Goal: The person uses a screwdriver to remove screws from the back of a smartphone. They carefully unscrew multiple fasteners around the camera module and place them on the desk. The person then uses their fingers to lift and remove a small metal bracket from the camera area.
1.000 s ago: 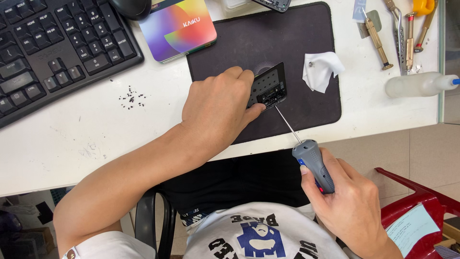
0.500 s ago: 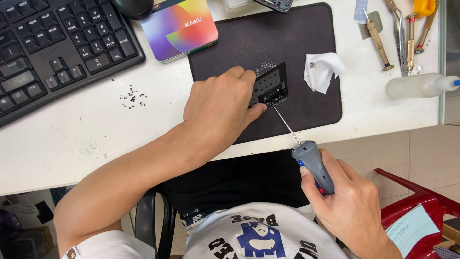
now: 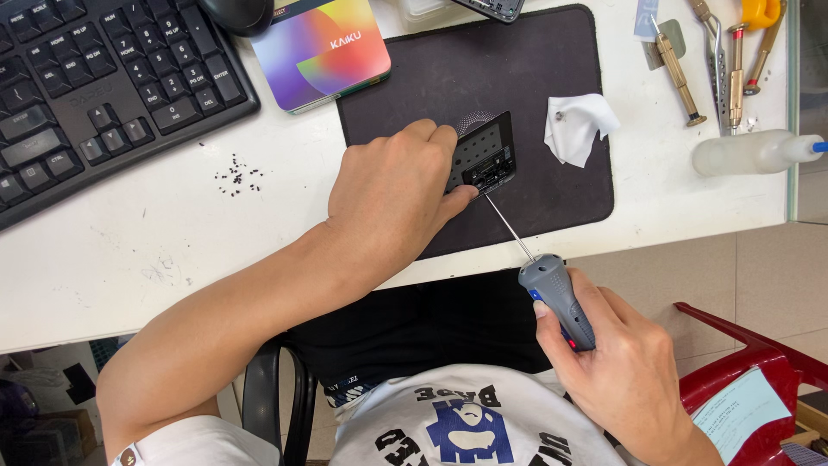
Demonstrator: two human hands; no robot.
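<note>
Head view, left to right: black keyboard [image 3: 95,82] and loose tiny screws [image 3: 237,175] lying on white desk [image 3: 129,259]. Left hand [image 3: 392,203] clamping small black device [image 3: 485,155] on dark mat [image 3: 526,95]. Right hand [image 3: 625,371] gripping grey screwdriver [image 3: 556,298], tip meeting device's lower edge. Disassembly seemingly partway: some screws out, one being worked, device unopened.

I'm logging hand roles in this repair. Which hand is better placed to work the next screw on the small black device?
Probably the right hand: it grips the grey screwdriver, whose tip meets the small black device. The left hand pins that device to the dark mat.
</note>
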